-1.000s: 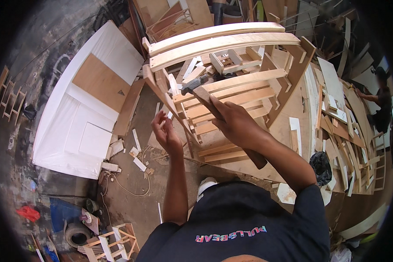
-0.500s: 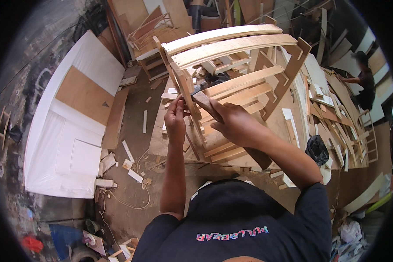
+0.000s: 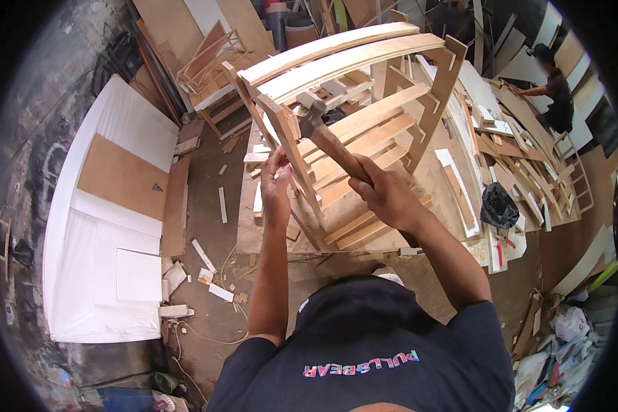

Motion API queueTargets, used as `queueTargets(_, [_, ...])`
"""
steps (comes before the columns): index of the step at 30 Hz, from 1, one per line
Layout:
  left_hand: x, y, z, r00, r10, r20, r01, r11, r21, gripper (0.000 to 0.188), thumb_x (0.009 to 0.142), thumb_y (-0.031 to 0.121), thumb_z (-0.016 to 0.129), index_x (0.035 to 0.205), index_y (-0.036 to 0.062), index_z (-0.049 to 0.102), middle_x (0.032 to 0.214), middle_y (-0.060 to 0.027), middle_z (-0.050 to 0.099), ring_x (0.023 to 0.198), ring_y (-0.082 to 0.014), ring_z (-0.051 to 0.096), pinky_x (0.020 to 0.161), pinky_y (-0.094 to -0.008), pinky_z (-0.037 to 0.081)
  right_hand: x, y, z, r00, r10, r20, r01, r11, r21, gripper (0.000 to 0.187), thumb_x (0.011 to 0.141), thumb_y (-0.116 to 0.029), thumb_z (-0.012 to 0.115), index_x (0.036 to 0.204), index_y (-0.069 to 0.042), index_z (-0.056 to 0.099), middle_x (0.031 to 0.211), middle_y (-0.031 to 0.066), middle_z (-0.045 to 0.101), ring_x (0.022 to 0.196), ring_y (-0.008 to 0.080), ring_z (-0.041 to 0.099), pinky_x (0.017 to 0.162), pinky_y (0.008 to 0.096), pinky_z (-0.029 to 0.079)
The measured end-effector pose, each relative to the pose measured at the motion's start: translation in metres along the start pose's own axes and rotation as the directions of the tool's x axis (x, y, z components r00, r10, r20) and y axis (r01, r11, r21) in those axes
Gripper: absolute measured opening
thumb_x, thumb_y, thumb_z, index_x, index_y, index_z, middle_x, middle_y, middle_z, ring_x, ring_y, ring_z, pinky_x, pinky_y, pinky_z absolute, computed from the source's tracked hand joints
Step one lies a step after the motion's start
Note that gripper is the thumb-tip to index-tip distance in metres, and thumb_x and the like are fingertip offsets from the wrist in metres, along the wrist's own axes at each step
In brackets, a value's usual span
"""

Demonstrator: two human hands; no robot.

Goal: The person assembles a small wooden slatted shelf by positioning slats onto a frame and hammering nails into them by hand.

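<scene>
A pale wooden frame [image 3: 353, 63] with curved slats along the top and straight slats below stands on a large plywood board. My right hand [image 3: 386, 196] is closed round the wooden handle of a hammer [image 3: 342, 152], whose dark head is up beside the inner face of the frame's left upright [image 3: 290, 141]. At the outer side of that upright is my left hand [image 3: 276, 189], its fingers bent together close to the wood. Whatever they pinch, if anything, is too small to make out.
Wood offcuts and a black plastic bag [image 3: 500, 206] lie right of the frame. A large white panel with a brown section [image 3: 122, 175] leans at the left. Scraps and a cord [image 3: 216, 340] are on the floor. Another person [image 3: 556, 89] works at the far right.
The hammer has swung away from the left upright, its head now lifted and turned, with my right hand lower and further right. My left hand stays by the upright. The whole view has shifted slightly.
</scene>
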State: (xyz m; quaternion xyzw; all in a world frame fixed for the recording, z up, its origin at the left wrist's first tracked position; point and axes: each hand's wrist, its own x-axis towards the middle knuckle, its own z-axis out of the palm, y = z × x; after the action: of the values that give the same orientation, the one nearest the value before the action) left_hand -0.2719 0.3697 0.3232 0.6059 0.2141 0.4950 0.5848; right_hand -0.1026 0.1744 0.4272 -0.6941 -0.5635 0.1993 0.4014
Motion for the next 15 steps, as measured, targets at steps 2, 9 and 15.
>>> queueTargets(2, [-0.004, -0.002, 0.003, 0.996, 0.088, 0.031, -0.090, 0.995, 0.044, 0.055, 0.105, 0.024, 0.059, 0.153, -0.0016, 0.052, 0.137, -0.0104, 0.057, 0.132, -0.0202, 0.056, 0.110, -0.0356, 0.048, -0.002, 0.005, 0.007, 0.998, -0.022, -0.053, 0.016, 0.995, -0.099, 0.049, 0.106, -0.023, 0.063, 0.149, -0.004, 0.050, 0.103, 0.0309, 0.072, 0.096, 0.0515, 0.069, 0.082, 0.0524, 0.054])
queueTargets(9, [-0.031, 0.000, 0.009, 0.995, 0.075, 0.073, -0.086, 0.983, 0.164, 0.074, 0.089, 0.013, 0.085, 0.152, -0.0049, 0.051, 0.148, -0.0126, 0.047, 0.133, -0.0240, 0.058, 0.107, -0.0393, 0.058, 0.005, 0.022, 0.015, 0.992, -0.078, -0.095, 0.083, 0.996, 0.045, 0.051, 0.104, -0.024, 0.067, 0.150, -0.005, 0.054, 0.100, 0.0290, 0.070, 0.091, 0.0479, 0.070, 0.079, 0.0485, 0.054])
queueTargets(15, [-0.039, -0.001, 0.022, 0.994, 0.093, -0.055, -0.069, 0.941, 0.331, 0.058, 0.094, 0.008, 0.081, 0.144, -0.0082, 0.059, 0.136, -0.0146, 0.056, 0.120, -0.0249, 0.067, 0.099, -0.0354, 0.063, 0.013, 0.041, 0.003, 0.980, -0.194, -0.041, 0.195, 0.980, 0.030, 0.052, 0.104, -0.025, 0.068, 0.150, -0.005, 0.055, 0.099, 0.0284, 0.070, 0.090, 0.0472, 0.070, 0.078, 0.0467, 0.055])
